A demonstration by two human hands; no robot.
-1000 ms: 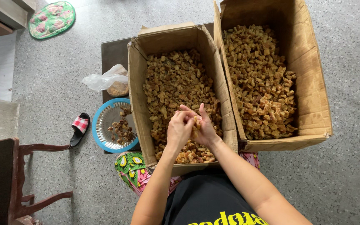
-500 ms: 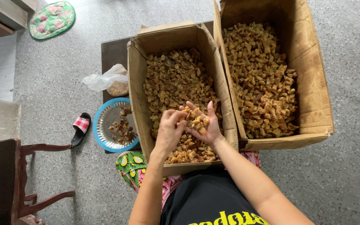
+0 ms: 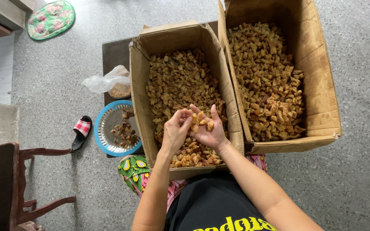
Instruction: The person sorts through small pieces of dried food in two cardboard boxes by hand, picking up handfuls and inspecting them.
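The person's left hand (image 3: pixel 175 131) and right hand (image 3: pixel 209 130) meet above the near end of a tall brown cardboard box (image 3: pixel 140 92) filled with small golden-brown dried chunks (image 3: pixel 180 83); the right hand lies palm up, fingers spread open, cradling a few orange-brown pieces (image 3: pixel 202 122) in its palm; the left hand, fingers curled and pinched together, touches those pieces at its fingertips, though whether it grips one cannot be told; directly below both hands lies the heap in the box, lighter and more orange at the end nearest the person; just beside the right hand, on its outer side, stands a second, larger brown cardboard box (image 3: pixel 322 98) holding a darker mass of similar chunks (image 3: pixel 266 81), its wall touching the first box; to the outer side of the left hand, past the box wall, a round blue-rimmed metal plate (image 3: pixel 108 124) with some dark scraps sits on the grey speckled floor (image 3: pixel 56 72); beyond the plate rests a crumpled clear plastic bag (image 3: pixel 108 81); farther out from the left hand lies a black sandal with a red-and-white checked strap (image 3: pixel 81 130), and a dark wooden chair (image 3: pixel 18 184) stands well apart.
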